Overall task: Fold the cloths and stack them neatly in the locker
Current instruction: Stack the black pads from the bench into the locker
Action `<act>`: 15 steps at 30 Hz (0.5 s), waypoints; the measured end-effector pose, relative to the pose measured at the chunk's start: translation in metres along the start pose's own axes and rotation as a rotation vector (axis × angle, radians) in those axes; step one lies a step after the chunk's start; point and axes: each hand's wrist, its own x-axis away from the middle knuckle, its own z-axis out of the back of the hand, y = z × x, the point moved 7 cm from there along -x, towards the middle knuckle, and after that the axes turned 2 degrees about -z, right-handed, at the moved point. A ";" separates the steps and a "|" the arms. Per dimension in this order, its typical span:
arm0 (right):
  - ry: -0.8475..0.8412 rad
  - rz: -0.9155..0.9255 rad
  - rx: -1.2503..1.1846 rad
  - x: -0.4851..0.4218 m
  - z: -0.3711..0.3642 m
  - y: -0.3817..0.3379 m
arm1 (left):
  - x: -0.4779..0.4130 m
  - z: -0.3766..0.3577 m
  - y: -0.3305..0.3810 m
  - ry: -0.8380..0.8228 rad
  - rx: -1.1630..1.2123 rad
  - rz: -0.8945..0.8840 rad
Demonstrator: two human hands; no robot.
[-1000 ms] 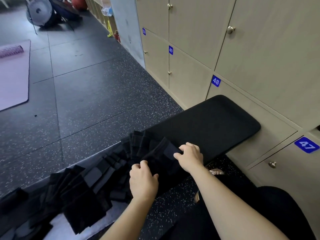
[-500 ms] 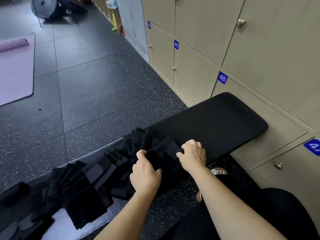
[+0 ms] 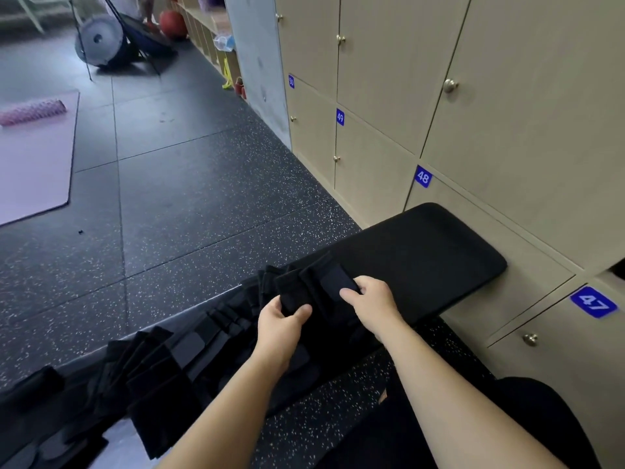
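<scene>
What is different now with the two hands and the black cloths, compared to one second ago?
The left hand, knuckles-up before, has turned and now pinches one folded cloth between thumb and fingers. The right hand still grips the neighbouring cloth. The other cloths and the bench pad have not moved.

The left hand (image 3: 282, 328) and the right hand (image 3: 373, 304) are bare. Both arms are uncovered too: the left forearm (image 3: 230, 407) and the right forearm (image 3: 456, 394) show as bare skin all the way to the bottom edge of the picture. Lower right, a black garment (image 3: 527, 421) covers the lap and legs (trousers or a skirt, it cannot be told). It is plain and matte and rounds over one knee. At its left edge a small bare patch (image 3: 384, 396) peeks out, too small to identify.
</scene>
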 end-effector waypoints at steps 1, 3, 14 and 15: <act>-0.012 0.006 -0.073 0.002 0.005 -0.006 | 0.001 -0.001 0.006 -0.019 0.055 0.004; -0.015 0.033 -0.201 0.006 0.019 -0.019 | 0.003 -0.006 0.020 -0.070 0.149 0.013; 0.075 0.139 -0.358 0.056 0.093 -0.059 | 0.057 -0.062 0.102 -0.367 0.287 -0.032; 0.099 0.142 -0.361 0.061 0.107 -0.058 | 0.061 -0.073 0.106 -0.386 0.287 -0.034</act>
